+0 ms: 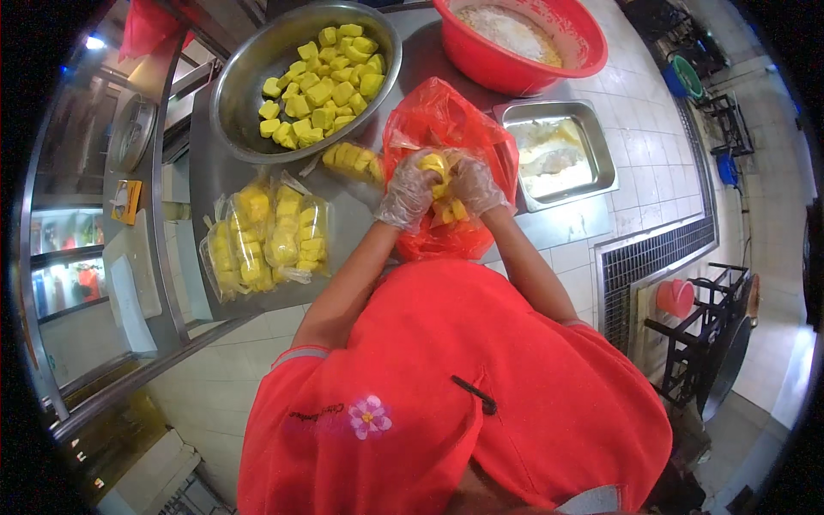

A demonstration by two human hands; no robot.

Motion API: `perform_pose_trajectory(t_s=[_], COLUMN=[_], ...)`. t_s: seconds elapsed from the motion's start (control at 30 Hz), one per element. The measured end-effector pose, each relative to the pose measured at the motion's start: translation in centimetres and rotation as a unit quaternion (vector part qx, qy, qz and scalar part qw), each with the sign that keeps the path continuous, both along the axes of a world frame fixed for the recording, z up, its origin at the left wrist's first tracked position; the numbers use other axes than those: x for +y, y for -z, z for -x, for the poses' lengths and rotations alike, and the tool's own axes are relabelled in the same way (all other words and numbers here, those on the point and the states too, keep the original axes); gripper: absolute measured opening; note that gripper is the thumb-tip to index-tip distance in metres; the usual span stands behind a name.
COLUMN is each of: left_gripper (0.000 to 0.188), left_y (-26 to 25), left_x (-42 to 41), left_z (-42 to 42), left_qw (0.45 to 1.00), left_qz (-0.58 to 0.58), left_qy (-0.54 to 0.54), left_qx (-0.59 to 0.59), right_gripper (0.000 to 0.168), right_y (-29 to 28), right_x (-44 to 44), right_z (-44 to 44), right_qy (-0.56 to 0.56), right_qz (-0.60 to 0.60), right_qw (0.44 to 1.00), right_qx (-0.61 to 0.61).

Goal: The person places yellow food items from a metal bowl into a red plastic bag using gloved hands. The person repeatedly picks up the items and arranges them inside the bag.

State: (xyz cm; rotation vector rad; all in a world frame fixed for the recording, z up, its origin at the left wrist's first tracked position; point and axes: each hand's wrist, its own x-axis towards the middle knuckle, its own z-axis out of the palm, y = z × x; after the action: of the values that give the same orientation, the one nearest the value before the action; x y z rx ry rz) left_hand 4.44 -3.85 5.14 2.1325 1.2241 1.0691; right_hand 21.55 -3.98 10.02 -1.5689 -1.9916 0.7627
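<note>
My left hand (409, 191) and my right hand (475, 185), both in clear plastic gloves, hold a clear bag of yellow blocks (440, 177) between them. The bag is over a red plastic bag (438, 116) that lies spread on the metal table. Left of my left hand lies another bag of yellow blocks (351, 161). Several packed clear bags of yellow blocks (254, 238) lie together nearer the table's left edge. A large steel bowl (225, 122) holds many loose yellow blocks (322, 93). The lower part of the held bag is partly hidden by red plastic.
A red plastic basin (463, 61) with pale powder stands at the far right of the table (347, 225). Beside the red bag sits a rectangular steel tray (608, 154) with whitish residue. A metal shelf stands left; a floor grate (656, 248) and black burner stands are right.
</note>
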Motion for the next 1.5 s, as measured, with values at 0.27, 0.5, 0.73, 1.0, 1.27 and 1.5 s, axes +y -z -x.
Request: perform_pose_trajectory(t_s=[0.27,0.5,0.73,1.0,1.27,1.5], left_gripper=[0.030,0.052,0.056,0.057,0.062,0.064], left_y=[-2.6,-3.9,-2.6,-1.9,-2.0,-0.7], left_x=[-0.9,0.2,-1.0,-0.2,0.9,0.7], left_z=[-0.1,-1.0,-0.8,-1.6,-1.7,-2.2], left_qw=[0.991,0.982,0.994,0.997,0.989,0.993], left_qz=[-0.095,-0.129,-0.057,-0.057,-0.120,-0.041], left_qy=[0.089,0.109,0.092,0.057,0.085,0.113], left_qx=[0.013,0.087,0.007,-0.008,0.032,-0.016], right_gripper=[0.025,0.024,0.042,0.014,0.015,0.011], right_y=[-1.9,-1.1,-1.9,-1.9,-2.8,-4.5], right_x=[0.1,-0.3,-0.4,-1.4,-0.9,-0.7], right_z=[-0.2,-0.3,-0.5,-0.6,-0.5,-1.0], right_qy=[0.001,-0.002,0.022,-0.045,-0.044,-0.054], right_qz=[0.064,0.000,0.041,-0.146,-0.109,-0.094], right_qw=[0.996,1.000,0.998,0.987,0.990,0.987], right_qx=[-0.059,-0.013,-0.037,-0.056,-0.081,-0.121])
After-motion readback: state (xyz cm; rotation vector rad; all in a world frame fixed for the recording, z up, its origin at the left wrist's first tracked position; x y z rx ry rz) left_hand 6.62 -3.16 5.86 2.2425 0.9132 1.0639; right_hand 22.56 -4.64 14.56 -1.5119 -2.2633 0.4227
